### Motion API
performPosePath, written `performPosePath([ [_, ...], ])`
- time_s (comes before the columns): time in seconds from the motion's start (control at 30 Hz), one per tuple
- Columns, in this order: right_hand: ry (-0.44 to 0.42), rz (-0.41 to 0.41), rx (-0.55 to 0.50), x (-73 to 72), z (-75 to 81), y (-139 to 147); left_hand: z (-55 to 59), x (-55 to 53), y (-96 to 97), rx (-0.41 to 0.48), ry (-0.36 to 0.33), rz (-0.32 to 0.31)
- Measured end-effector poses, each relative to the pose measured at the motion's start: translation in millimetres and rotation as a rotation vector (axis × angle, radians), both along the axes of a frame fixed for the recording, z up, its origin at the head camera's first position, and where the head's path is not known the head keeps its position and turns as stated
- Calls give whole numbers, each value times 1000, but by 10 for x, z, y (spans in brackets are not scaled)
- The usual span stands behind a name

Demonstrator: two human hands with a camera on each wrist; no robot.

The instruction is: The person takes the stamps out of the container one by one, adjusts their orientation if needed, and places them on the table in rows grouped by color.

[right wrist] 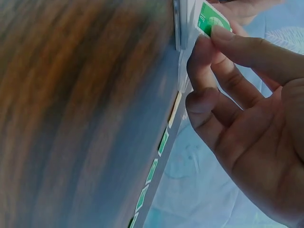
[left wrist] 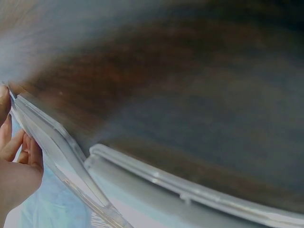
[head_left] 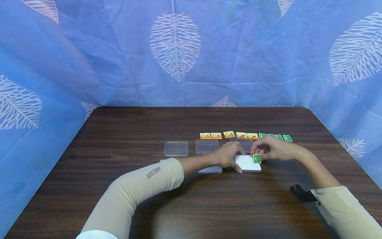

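Note:
My right hand (head_left: 276, 148) pinches a small green stamp (head_left: 257, 159) with a scalloped edge between thumb and forefinger. The stamp is over the right part of a flat white case (head_left: 247, 163); whether it touches the surface I cannot tell. In the right wrist view, the thumb lies over one corner of the green stamp (right wrist: 212, 20), the other fingers curled beneath. My left hand (head_left: 228, 155) grips the left end of the white case, its thumb at the near corner and fingers at the far one.
Behind the hands runs a row of orange-yellow stamps (head_left: 216, 136) and green stamps (head_left: 287, 138). Clear plastic lids (head_left: 176, 148) lie in front of that row. Another flat case (head_left: 210, 170) lies partly under my left forearm. All rest on a dark wooden table (head_left: 134, 126).

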State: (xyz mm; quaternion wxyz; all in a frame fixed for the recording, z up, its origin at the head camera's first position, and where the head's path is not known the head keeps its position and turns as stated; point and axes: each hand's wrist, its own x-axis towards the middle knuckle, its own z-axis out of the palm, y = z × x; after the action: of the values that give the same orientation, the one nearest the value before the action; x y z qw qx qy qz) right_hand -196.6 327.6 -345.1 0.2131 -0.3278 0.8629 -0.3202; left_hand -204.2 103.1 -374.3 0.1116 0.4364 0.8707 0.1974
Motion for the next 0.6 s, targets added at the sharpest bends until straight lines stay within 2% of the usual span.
performPosePath([
  [0.27,-49,-36,-30,34,56,128,0,-2,0,5,0,1],
  [0.47,-59,-6,-79,38,74,222,-6,-1,-4,2,9,-1],
  [0.6,-72,-25,-87,49,89,286,-4,-1,-5,2,8,-6],
])
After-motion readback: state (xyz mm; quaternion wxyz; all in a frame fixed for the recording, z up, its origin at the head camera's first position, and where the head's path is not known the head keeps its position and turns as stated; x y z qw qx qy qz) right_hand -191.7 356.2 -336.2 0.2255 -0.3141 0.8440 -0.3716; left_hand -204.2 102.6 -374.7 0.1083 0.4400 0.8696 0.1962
